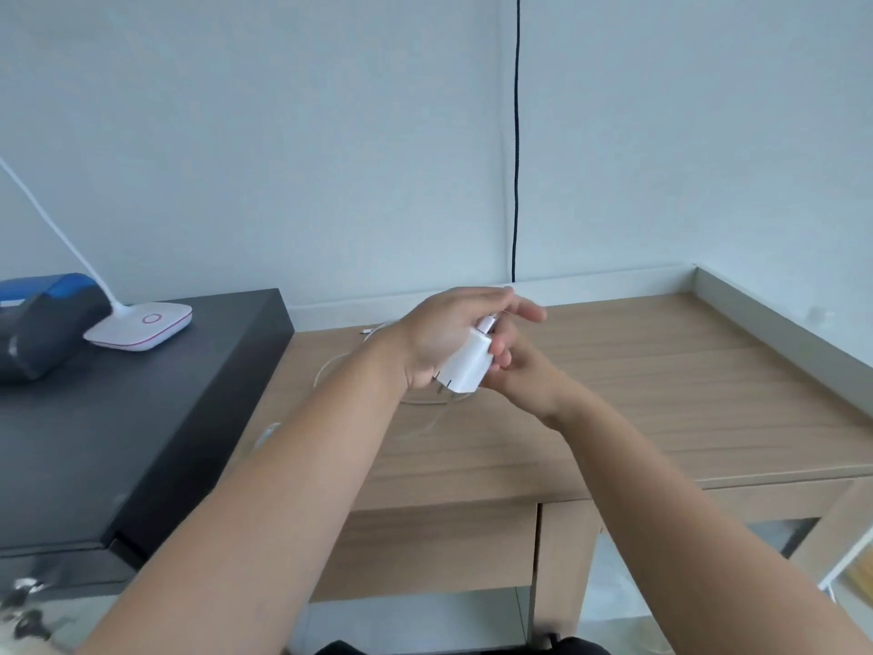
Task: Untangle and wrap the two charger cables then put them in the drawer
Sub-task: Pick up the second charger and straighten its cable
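I clamp the white charger block (465,359) in my left hand (441,340) while my right hand (508,359) pinches its plug end, freeing the cable (330,368) lying slack on the wooden desk (661,371) beneath the block.

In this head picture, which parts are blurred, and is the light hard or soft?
Head view: soft, even light with faint shadows; the right hand fingers are motion-blurred beside the white charger; the thin cable on the wooden table is nearly washed out; edges bend from the wide lens.
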`<act>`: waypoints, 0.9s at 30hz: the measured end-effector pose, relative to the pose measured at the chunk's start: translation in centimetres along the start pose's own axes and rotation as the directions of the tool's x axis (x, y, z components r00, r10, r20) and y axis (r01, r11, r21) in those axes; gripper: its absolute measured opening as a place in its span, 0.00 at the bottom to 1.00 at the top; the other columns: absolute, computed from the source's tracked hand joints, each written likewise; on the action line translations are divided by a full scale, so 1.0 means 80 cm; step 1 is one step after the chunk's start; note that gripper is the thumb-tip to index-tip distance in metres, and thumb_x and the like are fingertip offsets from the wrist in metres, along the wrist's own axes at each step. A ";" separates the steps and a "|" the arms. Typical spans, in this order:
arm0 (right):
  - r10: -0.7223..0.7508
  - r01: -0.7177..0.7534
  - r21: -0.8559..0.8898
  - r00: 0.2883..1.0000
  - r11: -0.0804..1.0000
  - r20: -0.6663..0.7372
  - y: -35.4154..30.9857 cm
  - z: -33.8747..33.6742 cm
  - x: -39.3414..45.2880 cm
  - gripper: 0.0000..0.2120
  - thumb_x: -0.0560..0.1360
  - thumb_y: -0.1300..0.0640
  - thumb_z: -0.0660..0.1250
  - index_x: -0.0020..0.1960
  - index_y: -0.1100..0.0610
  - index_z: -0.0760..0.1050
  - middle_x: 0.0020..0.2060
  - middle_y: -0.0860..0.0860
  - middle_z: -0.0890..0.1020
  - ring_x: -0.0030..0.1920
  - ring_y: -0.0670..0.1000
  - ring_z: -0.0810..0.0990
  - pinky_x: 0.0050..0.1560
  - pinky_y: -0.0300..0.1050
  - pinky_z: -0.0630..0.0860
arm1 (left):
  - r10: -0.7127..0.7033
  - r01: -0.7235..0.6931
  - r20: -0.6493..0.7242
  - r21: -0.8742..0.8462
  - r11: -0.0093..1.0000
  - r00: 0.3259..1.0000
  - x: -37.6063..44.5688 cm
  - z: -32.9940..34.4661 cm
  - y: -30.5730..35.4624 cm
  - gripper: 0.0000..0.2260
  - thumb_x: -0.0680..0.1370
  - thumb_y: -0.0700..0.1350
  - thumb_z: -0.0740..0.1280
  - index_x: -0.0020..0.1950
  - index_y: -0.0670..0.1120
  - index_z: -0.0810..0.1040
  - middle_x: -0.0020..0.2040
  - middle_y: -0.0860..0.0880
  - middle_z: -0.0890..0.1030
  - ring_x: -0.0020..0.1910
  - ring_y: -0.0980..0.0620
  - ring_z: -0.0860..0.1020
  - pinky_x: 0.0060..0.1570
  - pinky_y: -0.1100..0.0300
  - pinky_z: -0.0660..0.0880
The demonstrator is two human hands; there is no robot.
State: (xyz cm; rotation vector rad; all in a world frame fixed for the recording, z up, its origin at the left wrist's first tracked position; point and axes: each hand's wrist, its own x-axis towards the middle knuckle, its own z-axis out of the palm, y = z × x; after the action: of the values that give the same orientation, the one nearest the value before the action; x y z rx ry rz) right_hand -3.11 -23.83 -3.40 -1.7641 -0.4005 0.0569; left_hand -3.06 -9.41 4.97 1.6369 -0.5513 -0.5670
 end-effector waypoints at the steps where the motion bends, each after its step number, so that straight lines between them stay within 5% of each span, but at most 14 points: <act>1: 0.006 -0.006 -0.012 0.999 1.000 0.048 -0.011 0.011 0.013 0.15 0.71 0.55 0.68 0.52 0.37 0.75 0.48 0.34 0.80 0.55 0.38 0.77 0.61 0.46 0.73 | 0.040 -0.041 0.014 0.057 0.998 0.999 -0.001 -0.005 0.011 0.16 0.83 0.51 0.57 0.56 0.46 0.82 0.31 0.49 0.70 0.34 0.49 0.73 0.37 0.59 0.72; 3: 0.001 -0.001 0.012 1.000 1.000 0.015 -0.023 0.028 0.039 0.08 0.70 0.50 0.66 0.45 0.37 0.78 0.43 0.32 0.81 0.52 0.40 0.78 0.61 0.46 0.73 | 0.118 -0.117 0.001 0.088 0.989 0.993 -0.006 -0.017 0.030 0.16 0.84 0.50 0.56 0.63 0.46 0.80 0.31 0.48 0.69 0.35 0.48 0.73 0.38 0.59 0.72; 6: 0.053 -0.027 0.252 0.994 0.967 -0.099 -0.019 0.027 0.061 0.08 0.78 0.51 0.63 0.48 0.54 0.78 0.38 0.53 0.82 0.46 0.50 0.79 0.57 0.48 0.74 | 0.249 -0.254 -0.143 -0.019 0.967 0.958 -0.019 -0.048 0.052 0.17 0.83 0.50 0.56 0.69 0.49 0.75 0.30 0.50 0.69 0.33 0.48 0.72 0.37 0.57 0.72; 8: 0.106 -0.043 0.328 0.979 0.944 -0.176 -0.012 0.003 0.060 0.10 0.81 0.55 0.59 0.45 0.56 0.75 0.27 0.50 0.72 0.35 0.53 0.74 0.48 0.46 0.76 | 0.312 -0.359 -0.327 -0.094 0.929 0.892 -0.031 -0.079 0.065 0.15 0.82 0.51 0.60 0.67 0.52 0.76 0.29 0.50 0.68 0.32 0.49 0.72 0.37 0.58 0.71; 12: 0.139 -0.063 0.212 0.919 0.975 -0.370 0.003 -0.076 0.040 0.10 0.81 0.55 0.60 0.44 0.56 0.76 0.26 0.48 0.64 0.25 0.48 0.65 0.40 0.45 0.74 | 0.285 -0.536 -0.628 -0.253 0.805 0.724 -0.060 -0.142 0.078 0.08 0.79 0.52 0.66 0.57 0.55 0.81 0.27 0.51 0.70 0.30 0.49 0.72 0.35 0.60 0.70; 17: 0.175 -0.133 0.115 0.767 0.984 -0.617 -0.002 -0.188 0.007 0.11 0.80 0.55 0.60 0.51 0.61 0.77 0.29 0.50 0.61 0.26 0.49 0.59 0.28 0.41 0.61 | 0.081 -0.571 -0.885 -0.224 0.790 0.459 -0.078 -0.197 0.056 0.09 0.80 0.55 0.65 0.45 0.51 0.75 0.26 0.52 0.72 0.27 0.52 0.72 0.34 0.62 0.71; 19: 0.161 -0.211 0.030 0.643 0.977 -0.749 -0.011 -0.215 0.001 0.13 0.79 0.55 0.60 0.55 0.61 0.78 0.30 0.52 0.64 0.28 0.52 0.62 0.30 0.42 0.61 | 0.034 -0.559 -0.912 -0.221 0.799 0.409 -0.077 -0.204 0.042 0.06 0.81 0.54 0.62 0.52 0.53 0.75 0.24 0.53 0.72 0.25 0.53 0.73 0.35 0.61 0.71; 21: 0.051 -0.314 -0.149 0.547 0.938 -0.836 -0.025 -0.219 -0.001 0.12 0.78 0.54 0.58 0.56 0.57 0.77 0.34 0.53 0.72 0.35 0.55 0.69 0.34 0.45 0.64 | 0.033 -0.521 -0.899 -0.223 0.824 0.436 -0.066 -0.196 0.029 0.14 0.82 0.55 0.59 0.67 0.53 0.70 0.24 0.53 0.74 0.26 0.53 0.73 0.34 0.60 0.69; 24: -0.114 -0.458 -0.544 0.683 0.703 -0.722 -0.051 -0.188 0.007 0.09 0.78 0.55 0.57 0.56 0.54 0.71 0.43 0.57 0.77 0.45 0.60 0.75 0.43 0.48 0.69 | 0.127 -0.499 -0.837 -0.190 0.845 0.533 -0.036 -0.161 0.020 0.22 0.84 0.54 0.56 0.77 0.54 0.58 0.24 0.53 0.76 0.30 0.51 0.72 0.33 0.59 0.67; 27: -0.080 -0.363 -0.799 0.888 0.480 -0.452 -0.078 -0.150 0.013 0.09 0.78 0.53 0.58 0.50 0.53 0.77 0.45 0.54 0.81 0.49 0.59 0.78 0.45 0.47 0.71 | 0.165 -0.459 -0.745 -0.208 0.864 0.646 -0.015 -0.123 0.028 0.14 0.82 0.56 0.59 0.65 0.53 0.69 0.26 0.51 0.77 0.29 0.51 0.74 0.32 0.59 0.68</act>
State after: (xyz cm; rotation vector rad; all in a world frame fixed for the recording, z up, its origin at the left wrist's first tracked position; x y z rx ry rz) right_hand -0.58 -33.64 5.59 -2.7594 0.1261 -0.5219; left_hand 2.28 -1.50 8.47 1.2006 -0.1168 0.2458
